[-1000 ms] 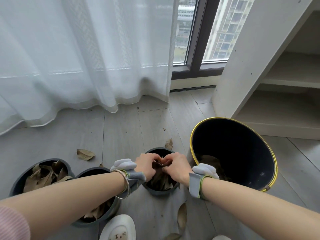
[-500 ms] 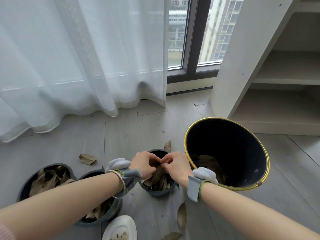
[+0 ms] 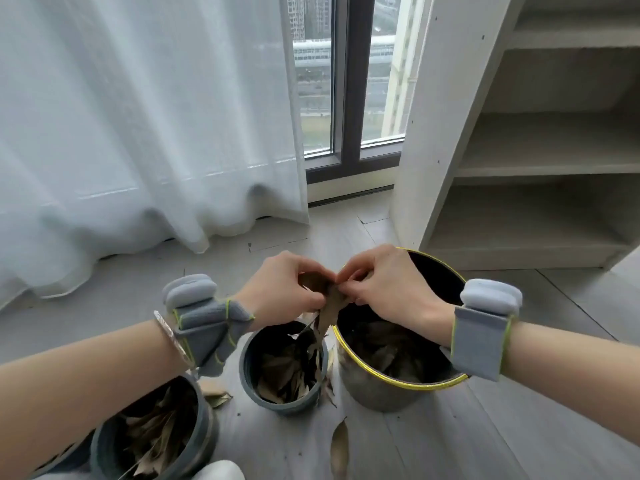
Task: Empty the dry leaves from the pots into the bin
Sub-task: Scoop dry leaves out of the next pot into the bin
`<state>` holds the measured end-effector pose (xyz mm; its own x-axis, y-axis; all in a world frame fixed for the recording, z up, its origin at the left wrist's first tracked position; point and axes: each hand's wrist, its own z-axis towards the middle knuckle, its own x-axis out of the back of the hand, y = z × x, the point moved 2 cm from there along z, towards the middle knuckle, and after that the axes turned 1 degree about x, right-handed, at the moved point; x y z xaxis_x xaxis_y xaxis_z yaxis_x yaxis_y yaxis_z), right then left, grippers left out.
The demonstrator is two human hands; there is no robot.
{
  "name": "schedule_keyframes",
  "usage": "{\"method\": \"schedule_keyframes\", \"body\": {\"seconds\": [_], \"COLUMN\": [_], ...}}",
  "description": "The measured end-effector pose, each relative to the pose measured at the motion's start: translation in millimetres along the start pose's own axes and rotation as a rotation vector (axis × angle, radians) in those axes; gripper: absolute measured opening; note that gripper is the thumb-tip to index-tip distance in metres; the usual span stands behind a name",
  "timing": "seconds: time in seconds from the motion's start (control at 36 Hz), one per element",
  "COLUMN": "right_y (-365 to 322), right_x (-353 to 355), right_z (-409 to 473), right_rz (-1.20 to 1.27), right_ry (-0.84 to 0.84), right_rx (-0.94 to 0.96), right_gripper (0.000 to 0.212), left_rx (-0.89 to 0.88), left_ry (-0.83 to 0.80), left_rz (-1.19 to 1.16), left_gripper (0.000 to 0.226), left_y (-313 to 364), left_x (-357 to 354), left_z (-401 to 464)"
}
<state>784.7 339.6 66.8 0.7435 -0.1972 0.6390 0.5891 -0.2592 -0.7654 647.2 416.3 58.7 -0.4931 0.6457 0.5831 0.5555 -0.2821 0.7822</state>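
Note:
My left hand (image 3: 284, 289) and my right hand (image 3: 388, 289) together pinch a bunch of dry brown leaves (image 3: 327, 306), lifted above the floor between the middle pot and the bin. The leaves hang down over the gap at the bin's left rim. The small grey middle pot (image 3: 282, 403) below holds more dry leaves. The black bin (image 3: 398, 386) with a yellow rim stands to its right and has leaves in its bottom. Another grey pot (image 3: 204, 431) full of leaves sits at the lower left, partly behind my left forearm.
Loose dry leaves (image 3: 339, 445) lie on the grey floor in front of the pots. A white curtain (image 3: 138, 133) hangs at the back left, a window (image 3: 346, 81) behind. White shelves (image 3: 536, 150) stand at the right. A white slipper (image 3: 218, 471) shows at the bottom edge.
Both hands rose out of the middle pot with a bunch of leaves and shifted right toward the bin's rim. The view moved closer.

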Motion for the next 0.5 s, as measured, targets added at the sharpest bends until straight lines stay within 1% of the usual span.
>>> {"method": "schedule_keyframes", "body": {"seconds": [0.06,0.11,0.22,0.39,0.44,0.5], "right_y": [8,22,60,123,143,155], "right_x": [13,24,35,21,13,4], "right_z": [1,0,0,15,21,26], "right_rz": [0.004,-0.004,0.014,0.061,0.061,0.047], "right_ry": [0.018,0.033,0.038,0.019,-0.009,-0.054], "right_rx": [-0.023,-0.066,-0.180,-0.367,-0.424,-0.470], "right_gripper": [0.021,0.016,0.013,0.029,0.025,0.014], "left_rx": [-0.017,-0.034,-0.080,-0.057,-0.047,-0.028], "left_ry": [0.008,-0.012,-0.047,-0.137,-0.186,-0.231], "left_rz": [0.021,0.056,0.214,0.355,0.402,0.454], "left_gripper": [0.037,0.038,0.037,0.034,0.034,0.035], "left_y": [10,20,34,19,10,0], "left_x": [-10,-27,-63,-112,-129,-142], "left_z": [9,21,47,86,99,110]}}
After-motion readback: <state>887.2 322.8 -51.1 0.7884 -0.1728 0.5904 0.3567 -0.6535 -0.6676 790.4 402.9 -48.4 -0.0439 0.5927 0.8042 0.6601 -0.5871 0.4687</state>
